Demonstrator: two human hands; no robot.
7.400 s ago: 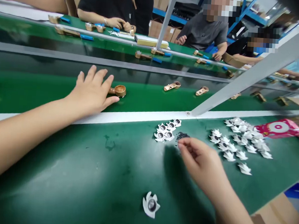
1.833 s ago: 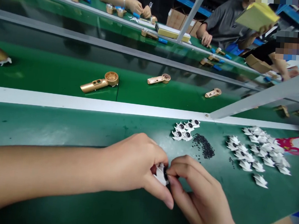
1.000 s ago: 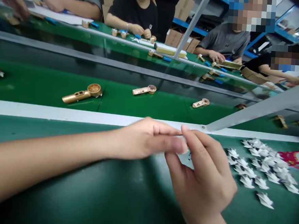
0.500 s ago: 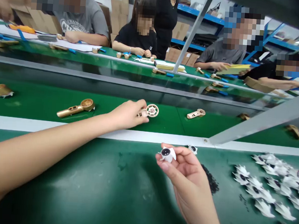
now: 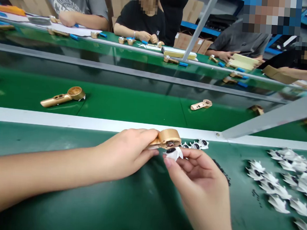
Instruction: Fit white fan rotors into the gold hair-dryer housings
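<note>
My left hand (image 5: 134, 150) is closed round the handle of a gold handheld fan housing (image 5: 171, 136), whose round head faces partly down toward me. Just below that head, my right hand (image 5: 199, 177) pinches a small white fan blade (image 5: 175, 154) with a black centre between thumb and fingers. Blade and housing are very close; whether they touch I cannot tell. Behind my right fingers lie several more white fan blades (image 5: 195, 145) on the green table. Small black parts (image 5: 223, 172) are partly hidden by my right hand.
Many white fan blades (image 5: 278, 203) are spread at the right of the table. Across a white rail (image 5: 63, 119), a green belt (image 5: 133, 105) carries gold fan housings (image 5: 65, 96). A slanted grey post (image 5: 271, 114) rises at right. People sit at the far bench.
My left hand has lifted the fan housing off the belt and brought it toward me, turned over, to the fan blade in my right hand. Other housings on the belt have shifted left.
</note>
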